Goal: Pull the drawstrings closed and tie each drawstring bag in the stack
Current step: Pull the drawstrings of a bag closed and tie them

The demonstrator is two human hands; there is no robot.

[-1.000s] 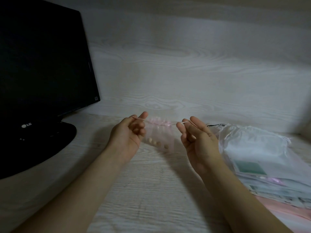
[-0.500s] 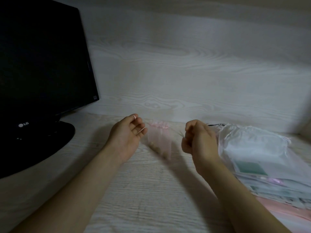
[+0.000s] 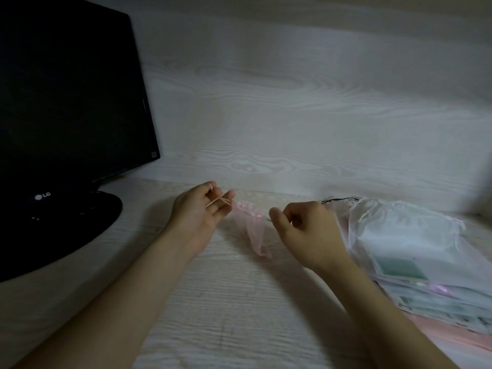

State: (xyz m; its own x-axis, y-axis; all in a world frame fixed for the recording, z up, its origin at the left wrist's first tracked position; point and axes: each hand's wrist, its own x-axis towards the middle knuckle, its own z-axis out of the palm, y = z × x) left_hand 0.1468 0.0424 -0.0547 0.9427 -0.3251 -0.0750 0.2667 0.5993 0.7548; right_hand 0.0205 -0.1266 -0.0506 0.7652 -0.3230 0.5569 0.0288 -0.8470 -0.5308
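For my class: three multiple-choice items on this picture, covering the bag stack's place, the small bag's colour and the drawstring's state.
1. The stack of bags lies: A far left; B right of the right hand; C dead centre.
2. The small bag is: A green; B black; C pink.
3. At the left hand, the drawstring is: A hanging free; B looped across the fingers; C untouched.
Answers: 1 B, it sits beyond the right hand; 2 C, its sheer fabric shows pink; 3 B, strands cross over the fingers.
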